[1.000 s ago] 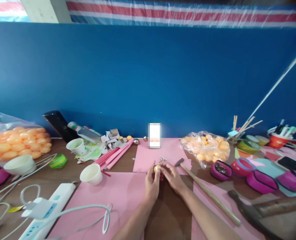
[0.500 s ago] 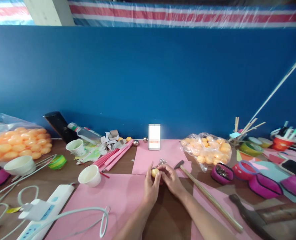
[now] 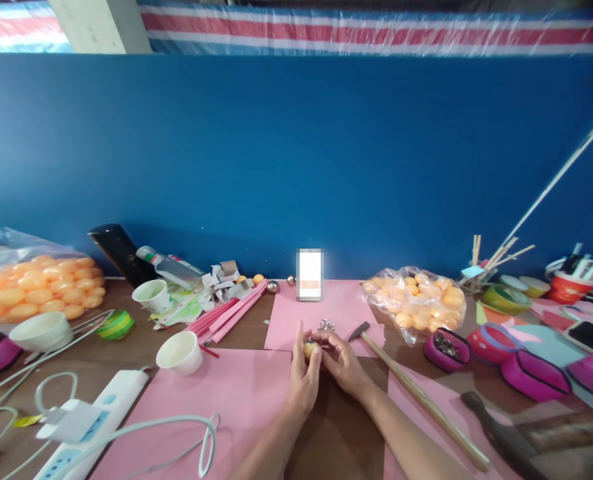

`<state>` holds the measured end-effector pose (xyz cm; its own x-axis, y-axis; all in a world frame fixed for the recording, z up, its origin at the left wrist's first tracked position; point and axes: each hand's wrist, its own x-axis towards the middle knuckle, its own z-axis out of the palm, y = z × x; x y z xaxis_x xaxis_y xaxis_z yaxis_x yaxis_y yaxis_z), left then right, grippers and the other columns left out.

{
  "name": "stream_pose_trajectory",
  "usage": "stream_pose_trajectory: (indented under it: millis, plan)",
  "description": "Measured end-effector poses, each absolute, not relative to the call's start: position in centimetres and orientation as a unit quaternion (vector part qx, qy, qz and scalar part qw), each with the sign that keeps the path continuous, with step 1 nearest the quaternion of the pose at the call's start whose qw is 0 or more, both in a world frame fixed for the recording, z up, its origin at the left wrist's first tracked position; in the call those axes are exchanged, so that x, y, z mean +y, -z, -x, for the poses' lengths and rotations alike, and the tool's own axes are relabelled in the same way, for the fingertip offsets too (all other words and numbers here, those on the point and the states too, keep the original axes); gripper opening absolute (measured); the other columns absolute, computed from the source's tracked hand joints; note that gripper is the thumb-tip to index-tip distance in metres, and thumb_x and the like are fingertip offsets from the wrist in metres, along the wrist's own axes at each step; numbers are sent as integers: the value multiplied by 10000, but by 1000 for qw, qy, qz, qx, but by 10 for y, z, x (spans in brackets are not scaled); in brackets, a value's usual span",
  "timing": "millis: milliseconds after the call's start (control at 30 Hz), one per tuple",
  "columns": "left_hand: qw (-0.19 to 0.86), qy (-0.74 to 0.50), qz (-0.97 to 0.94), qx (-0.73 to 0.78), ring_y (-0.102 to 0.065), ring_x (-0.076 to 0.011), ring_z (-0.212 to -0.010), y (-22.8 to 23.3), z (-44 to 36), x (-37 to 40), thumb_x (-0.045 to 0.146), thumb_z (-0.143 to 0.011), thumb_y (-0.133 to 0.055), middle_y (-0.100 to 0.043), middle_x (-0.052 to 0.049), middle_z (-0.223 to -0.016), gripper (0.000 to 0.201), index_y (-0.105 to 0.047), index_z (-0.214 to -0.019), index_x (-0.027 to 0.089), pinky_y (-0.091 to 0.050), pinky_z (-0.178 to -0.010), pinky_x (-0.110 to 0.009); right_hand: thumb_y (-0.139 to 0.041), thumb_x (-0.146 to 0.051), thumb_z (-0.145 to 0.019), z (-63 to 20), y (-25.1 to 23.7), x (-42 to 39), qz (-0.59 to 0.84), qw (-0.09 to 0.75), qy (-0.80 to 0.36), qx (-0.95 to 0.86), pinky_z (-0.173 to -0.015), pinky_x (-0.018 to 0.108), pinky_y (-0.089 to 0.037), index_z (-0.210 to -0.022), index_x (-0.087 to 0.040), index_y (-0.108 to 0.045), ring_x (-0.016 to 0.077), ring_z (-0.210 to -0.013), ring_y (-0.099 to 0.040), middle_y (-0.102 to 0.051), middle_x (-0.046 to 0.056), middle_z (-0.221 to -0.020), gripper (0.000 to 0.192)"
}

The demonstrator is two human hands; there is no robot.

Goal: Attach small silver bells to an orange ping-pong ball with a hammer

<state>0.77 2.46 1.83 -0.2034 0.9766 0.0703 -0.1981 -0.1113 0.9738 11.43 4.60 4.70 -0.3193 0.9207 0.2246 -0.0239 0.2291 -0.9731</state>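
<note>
Since a second before, both hands edged nearer: left hand (image 3: 303,380) and right hand (image 3: 343,363) pinched together on the orange ball (image 3: 309,347), which could slip and roll across the tabletop (image 3: 126,347).

Craft workshop; hammer (image 3: 361,330), paper sheets (image 3: 236,393), bagged orange balls (image 3: 416,303).

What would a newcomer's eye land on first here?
Probably the two hands at the table's middle: the left hand and right hand pinch a small orange ball between them over pink paper. Next, the big bag of orange balls at far left and the hammer lying right of the hands.
</note>
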Motion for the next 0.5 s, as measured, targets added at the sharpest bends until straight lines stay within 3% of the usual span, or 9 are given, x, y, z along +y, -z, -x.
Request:
stream_pose_trajectory:
  millis: [367,500]
  plan:
    - [510,-610,-401,454,-382,-208,-1204,-10,-6,24,433,-813,-425,-431,-79,-1295,525,-351,-1295,237,-315,-1006,-316,-536,-307,-793,-113,-43,46,350,456,-539,-615,-814,319,-465,-972,-203,-527,185,-923,-561,-579,55,-1004,207]
    - [580,-625,-347,390,-415,-229,-1179,-9,-6,24,407,-821,-417,-367,-70,-1354,532,-288,-1323,286,-388,-949,-347,-531,-311,-793,-116,-41,48,355,456,-554,-600,-796,321,-466,-991,-210,-528,192,-914,-566,-584,52,-999,223]
